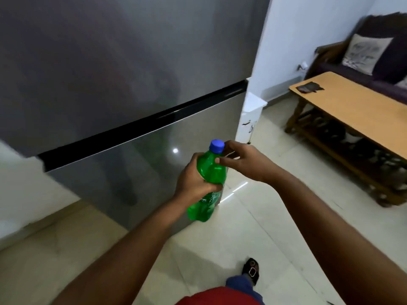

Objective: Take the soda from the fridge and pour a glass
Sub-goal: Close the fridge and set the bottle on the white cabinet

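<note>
A green soda bottle [212,172] with a blue cap [217,146] is held upright in front of the grey fridge [110,73], whose two doors are closed. My left hand [193,181] is wrapped around the bottle's middle. My right hand [242,161] is at the bottle's neck, thumb on the green shoulder and fingers behind the cap. No glass is in view.
A wooden coffee table [356,111] with a dark object on it stands at the right, a dark sofa with a cushion [365,53] behind it. A white wall corner [251,111] stands beside the fridge. The floor is pale tile; my sandalled foot [251,270] shows below.
</note>
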